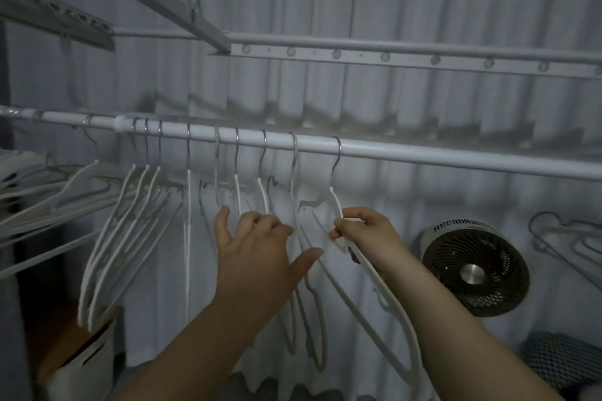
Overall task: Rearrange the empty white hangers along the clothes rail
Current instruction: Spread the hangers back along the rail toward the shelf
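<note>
- Our right hand (361, 231) pinches the shoulder of the rightmost white hanger (374, 277), thumb and fingers closed on it.
- Our left hand (260, 247) has its fingers curled among the middle hangers (237, 192), thumb spread wide; we cannot tell whether it grips one.
- All hooks sit on the white clothes rail (423, 153).
- A round fan (472, 267) stands to the right, below the rail.
</note>
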Available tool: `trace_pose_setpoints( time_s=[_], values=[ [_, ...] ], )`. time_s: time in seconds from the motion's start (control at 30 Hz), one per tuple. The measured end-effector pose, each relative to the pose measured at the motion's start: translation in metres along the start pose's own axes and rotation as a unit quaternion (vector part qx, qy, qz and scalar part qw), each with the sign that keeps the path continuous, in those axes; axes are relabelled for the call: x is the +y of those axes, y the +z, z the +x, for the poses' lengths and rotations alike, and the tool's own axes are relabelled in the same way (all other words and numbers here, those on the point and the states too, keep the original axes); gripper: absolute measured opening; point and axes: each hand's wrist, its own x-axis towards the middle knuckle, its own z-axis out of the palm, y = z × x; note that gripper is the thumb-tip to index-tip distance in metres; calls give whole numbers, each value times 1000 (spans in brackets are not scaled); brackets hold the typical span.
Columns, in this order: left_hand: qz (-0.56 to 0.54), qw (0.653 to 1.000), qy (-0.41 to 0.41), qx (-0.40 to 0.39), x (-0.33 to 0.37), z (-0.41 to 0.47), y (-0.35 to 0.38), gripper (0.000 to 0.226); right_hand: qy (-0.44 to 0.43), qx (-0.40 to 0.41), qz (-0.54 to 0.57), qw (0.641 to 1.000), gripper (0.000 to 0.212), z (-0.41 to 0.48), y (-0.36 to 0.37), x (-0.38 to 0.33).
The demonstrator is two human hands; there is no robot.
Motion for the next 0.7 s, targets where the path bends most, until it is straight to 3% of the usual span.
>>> trace_pose_setpoints(
  time_s=[0.17, 0.37, 0.53, 0.7],
  values=[
    [33, 992, -43, -113, 23, 9, 3, 72, -11, 62, -10, 998, 10, -5, -32, 12],
    [81, 983, -54, -158, 36, 13, 19, 79, -15, 94, -30, 995, 13, -15, -91, 19],
    [118, 977, -95, -148, 42, 4, 22, 52, -21, 100, -53, 993, 18, -24, -133, 22],
    [33, 986, -113, -116, 62, 0, 16, 36, -15, 95, -64, 993, 28, -25, -162, 29]
  ],
)
